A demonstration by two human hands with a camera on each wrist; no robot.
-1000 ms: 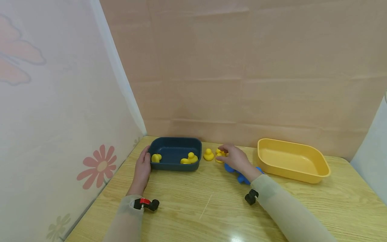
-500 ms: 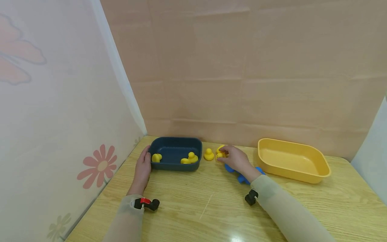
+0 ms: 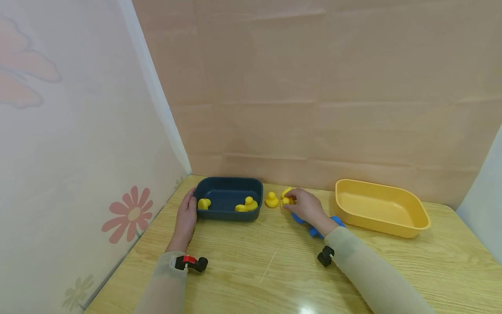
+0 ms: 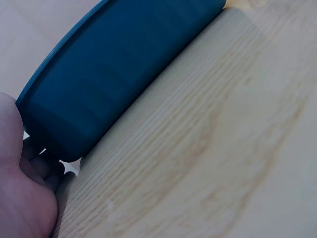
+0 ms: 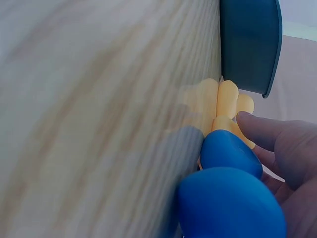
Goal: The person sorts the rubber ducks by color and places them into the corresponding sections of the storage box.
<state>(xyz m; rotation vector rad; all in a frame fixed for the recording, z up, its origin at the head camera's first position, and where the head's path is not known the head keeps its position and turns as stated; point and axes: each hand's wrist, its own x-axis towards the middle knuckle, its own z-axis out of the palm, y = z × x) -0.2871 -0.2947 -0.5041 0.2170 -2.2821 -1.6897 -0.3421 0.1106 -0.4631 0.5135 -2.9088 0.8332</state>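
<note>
A dark blue tray (image 3: pixel 229 216) stands at the back left with several yellow rubber ducks (image 3: pixel 251 204) in it. My left hand (image 3: pixel 186 218) rests along its left end, thumb by the rim; the left wrist view has the tray wall (image 4: pixel 109 74) against the fingers. To the tray's right, a yellow duck (image 3: pixel 272 200) sits on the table. My right hand (image 3: pixel 307 207) pinches another yellow rubber duck (image 3: pixel 284 203) between thumb and fingers, low at the table. Behind it, another yellow piece (image 3: pixel 286 192) is partly hidden. Blue rounded toys (image 5: pixel 230 203) lie under the right hand and wrist.
A yellow tray (image 3: pixel 382 209) stands at the back right of the wooden table (image 3: pixel 243 270). Brown paper (image 3: pixel 313 96) hangs behind the table. A flowered white sheet (image 3: pixel 86 144) borders the left side.
The right hand's fingers have drawn back slightly and closed in on the duck, showing more of the yellow piece behind. My left hand keeps its place at the tray.
</note>
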